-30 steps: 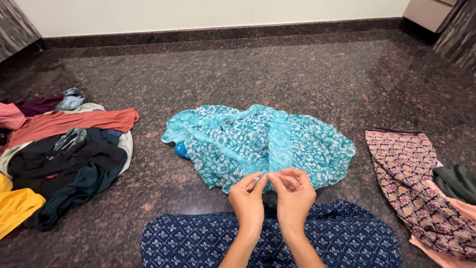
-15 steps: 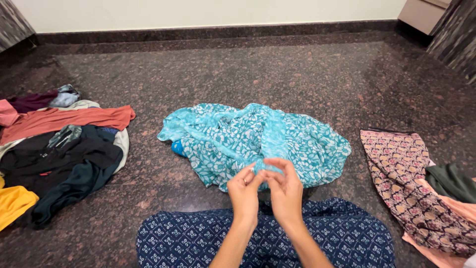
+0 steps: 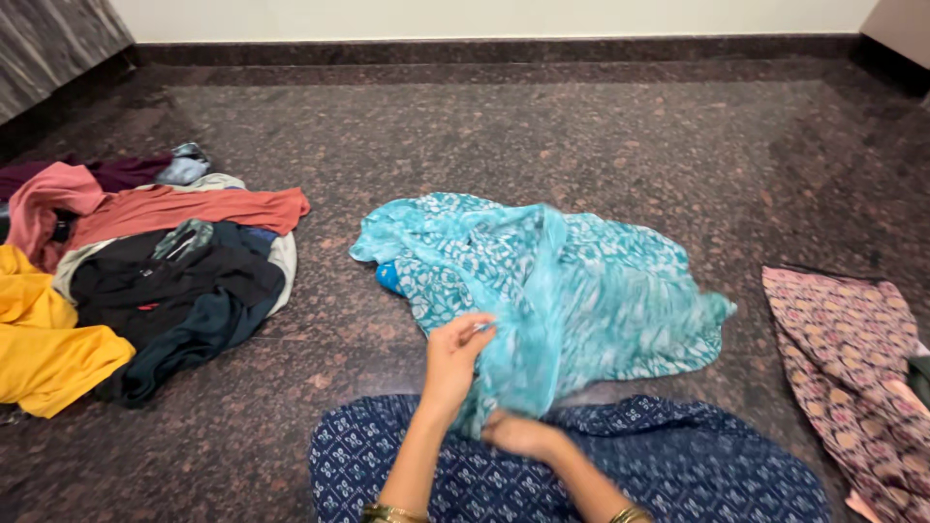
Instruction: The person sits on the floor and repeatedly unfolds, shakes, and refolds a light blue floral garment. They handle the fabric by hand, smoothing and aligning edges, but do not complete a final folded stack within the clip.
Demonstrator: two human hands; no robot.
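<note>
A turquoise garment with a white print (image 3: 581, 291) lies crumpled on the dark stone floor in front of me. My left hand (image 3: 455, 363) pinches its near edge and lifts a fold of it. My right hand (image 3: 518, 434) grips the same fabric lower down, just above my lap, partly hidden by the cloth. My lap is covered by navy cloth with a small white print (image 3: 697, 465). Bangles sit on both wrists.
A heap of clothes (image 3: 145, 271) in black, rust, yellow and maroon lies at the left. A pink and maroon patterned cloth (image 3: 852, 358) lies at the right edge. The speckled stone floor (image 3: 542, 136) runs back to a wall with a dark skirting.
Both hands have closed on the turquoise garment's near edge and pulled it toward my lap, raising a fold. The view has shifted slightly right.
</note>
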